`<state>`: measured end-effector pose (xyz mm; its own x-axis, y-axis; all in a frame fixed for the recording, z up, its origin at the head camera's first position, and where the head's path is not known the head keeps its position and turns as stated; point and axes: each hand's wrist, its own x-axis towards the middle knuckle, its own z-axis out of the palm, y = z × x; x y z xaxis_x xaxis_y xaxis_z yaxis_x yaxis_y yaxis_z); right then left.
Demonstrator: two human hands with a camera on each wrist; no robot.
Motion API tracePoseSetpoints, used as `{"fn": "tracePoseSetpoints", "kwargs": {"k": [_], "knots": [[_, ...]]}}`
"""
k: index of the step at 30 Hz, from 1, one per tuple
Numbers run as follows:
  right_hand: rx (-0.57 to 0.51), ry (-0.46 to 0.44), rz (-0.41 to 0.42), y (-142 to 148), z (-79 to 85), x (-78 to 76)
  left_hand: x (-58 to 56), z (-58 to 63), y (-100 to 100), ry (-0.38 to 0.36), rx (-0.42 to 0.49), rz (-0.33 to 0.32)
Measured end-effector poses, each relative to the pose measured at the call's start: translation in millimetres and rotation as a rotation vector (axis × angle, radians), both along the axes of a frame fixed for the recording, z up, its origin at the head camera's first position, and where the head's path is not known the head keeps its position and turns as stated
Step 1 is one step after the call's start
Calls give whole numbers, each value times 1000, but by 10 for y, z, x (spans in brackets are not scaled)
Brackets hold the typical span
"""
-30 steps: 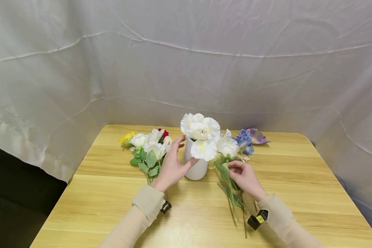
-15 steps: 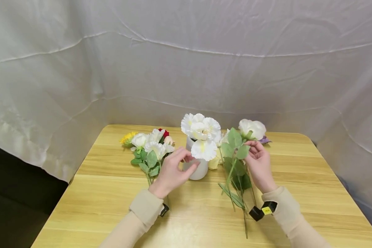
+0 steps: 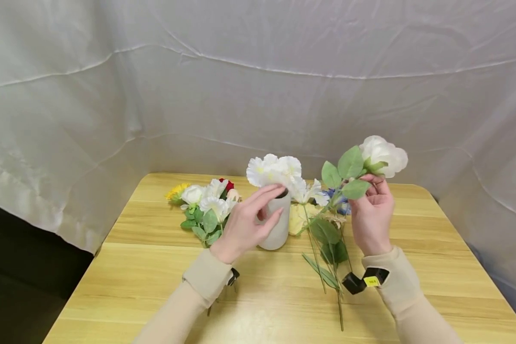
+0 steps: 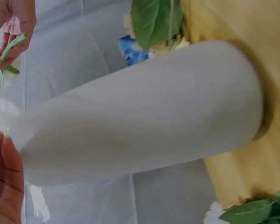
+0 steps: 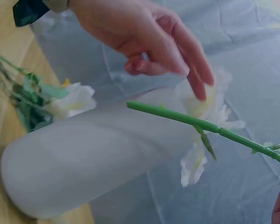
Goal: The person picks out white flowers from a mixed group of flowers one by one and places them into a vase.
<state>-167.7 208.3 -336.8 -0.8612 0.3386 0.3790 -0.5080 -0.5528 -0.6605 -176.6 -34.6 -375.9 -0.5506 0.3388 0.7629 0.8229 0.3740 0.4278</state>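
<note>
A pale grey-white vase point(image 3: 278, 231) stands upright on the table with white ruffled iris-like blooms point(image 3: 272, 171) at its mouth. My left hand point(image 3: 248, 220) is beside the vase, fingers reaching over its rim at the petals, thumb apart from them. In the right wrist view the fingers of that left hand point(image 5: 151, 39) touch the white petals. To the right, my right hand point(image 3: 373, 217) pinches a white rose point(image 3: 384, 156) just below its head, raised above the table. Its green stem point(image 5: 172, 114) slants down toward the vase; the cut end hangs free in front of it.
Left of the vase lies a bunch of flowers point(image 3: 215, 205), white, yellow and red, with green leaves. At right lie more stems point(image 3: 333, 272), a pale yellow bloom point(image 3: 298, 219) and a blue flower point(image 3: 343, 203). A grey cloth point(image 3: 258, 95) hangs behind the wooden table.
My right hand has picked the white rose off the right-hand pile and lifted it up and right. My left hand has moved to the vase rim, and the white blooms there are pushed back.
</note>
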Motion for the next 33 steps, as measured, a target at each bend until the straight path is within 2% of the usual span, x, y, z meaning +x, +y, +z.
{"fn": "tracePoseSetpoints", "kwargs": {"k": [6,12,19,25,29,33], "knots": [[-104,68,-34,-90,147,-36,-83,82,-29,-57,-29,67],[-173,77,-135,-184,230,-123,-115,66,-49,-61,-6,82],[-190,54,-219,-250,245,-172,-98,32,-67,-56,41,79],[-219,48,-261,-262,266,-184,-69,42,-36,13,-42,12],[-262,59,-279,-254,275,-187,-63,94,16,68,-111,26],[-307,87,-280,-223,259,-180,-105,152,49,49,-139,40]]}}
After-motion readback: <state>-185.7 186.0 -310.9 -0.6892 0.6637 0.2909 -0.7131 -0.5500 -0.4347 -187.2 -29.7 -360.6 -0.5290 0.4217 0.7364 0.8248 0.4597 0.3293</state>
